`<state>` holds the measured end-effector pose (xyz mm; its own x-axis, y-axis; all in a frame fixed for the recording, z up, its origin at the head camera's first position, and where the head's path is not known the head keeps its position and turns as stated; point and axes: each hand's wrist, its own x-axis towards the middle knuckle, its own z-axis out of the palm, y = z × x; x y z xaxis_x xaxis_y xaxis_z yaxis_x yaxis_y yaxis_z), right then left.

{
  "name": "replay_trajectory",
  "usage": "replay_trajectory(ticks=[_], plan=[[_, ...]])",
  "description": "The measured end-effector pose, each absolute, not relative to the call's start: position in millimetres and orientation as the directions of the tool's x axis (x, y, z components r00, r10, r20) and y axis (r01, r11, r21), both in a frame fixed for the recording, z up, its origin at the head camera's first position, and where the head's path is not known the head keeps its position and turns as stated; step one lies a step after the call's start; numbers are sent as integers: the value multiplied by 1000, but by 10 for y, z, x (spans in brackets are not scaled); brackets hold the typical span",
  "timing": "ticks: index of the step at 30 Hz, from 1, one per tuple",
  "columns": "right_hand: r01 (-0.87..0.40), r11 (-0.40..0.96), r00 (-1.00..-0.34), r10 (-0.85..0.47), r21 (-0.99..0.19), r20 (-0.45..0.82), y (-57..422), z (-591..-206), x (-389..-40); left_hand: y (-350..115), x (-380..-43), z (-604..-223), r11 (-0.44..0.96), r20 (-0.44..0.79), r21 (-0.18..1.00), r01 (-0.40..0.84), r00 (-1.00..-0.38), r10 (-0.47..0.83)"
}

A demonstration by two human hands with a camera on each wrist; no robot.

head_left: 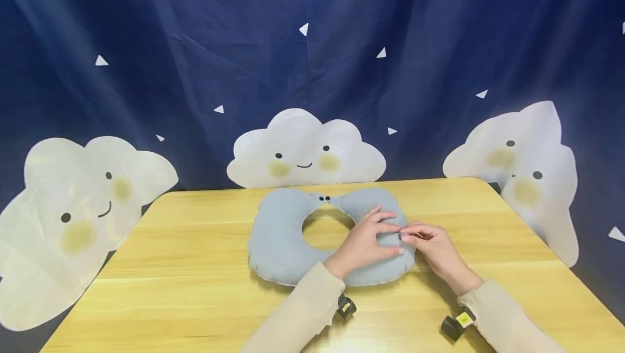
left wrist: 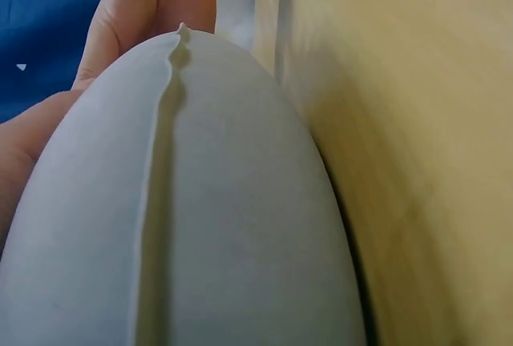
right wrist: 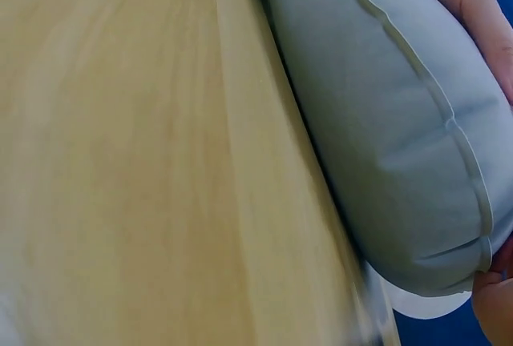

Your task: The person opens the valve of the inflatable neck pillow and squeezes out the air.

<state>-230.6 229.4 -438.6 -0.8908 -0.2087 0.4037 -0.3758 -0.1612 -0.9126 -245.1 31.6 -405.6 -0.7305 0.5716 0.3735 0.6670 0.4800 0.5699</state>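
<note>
An inflated grey U-shaped neck pillow (head_left: 278,233) lies on the table, its opening facing away and its seam running round the edge. My left hand (head_left: 363,242) rests on its right lobe with spread fingers, the forefinger reaching close to a small dark valve (head_left: 401,236). At the lobe's outer edge, my right hand (head_left: 432,244) pinches this valve between thumb and fingers, which partly cover it. The left wrist view shows the pillow's rounded, seamed side (left wrist: 232,186) close up, with fingers behind it. In the right wrist view, fingertips (right wrist: 493,302) meet the seam's lower end.
The wooden table (head_left: 185,282) extends around the pillow. Behind it hangs a dark blue curtain (head_left: 244,60) with white clouds and triangles. Two dark snaps (head_left: 324,198) sit on the tabs at the pillow's far side. Each wrist wears a small black camera (head_left: 346,307).
</note>
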Motion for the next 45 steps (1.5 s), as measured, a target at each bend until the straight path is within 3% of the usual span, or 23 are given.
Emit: replay_trajectory(ticks=[7,29,45], plan=[[-390,-140,-893,-182,-910,411,2245,-4354,-2343,296,-2512,-4066,459,327,659,596,-776,539],[-370,-56,-917,-140,-927,374,2199,-4347,-2297,311,-2488,-4129,417,335,715,562,-798,501],[-451,-156,-869,-147,-879,473,2221,-4368,-2283,332,-2487,-4123,388,345,734,557,-798,494]])
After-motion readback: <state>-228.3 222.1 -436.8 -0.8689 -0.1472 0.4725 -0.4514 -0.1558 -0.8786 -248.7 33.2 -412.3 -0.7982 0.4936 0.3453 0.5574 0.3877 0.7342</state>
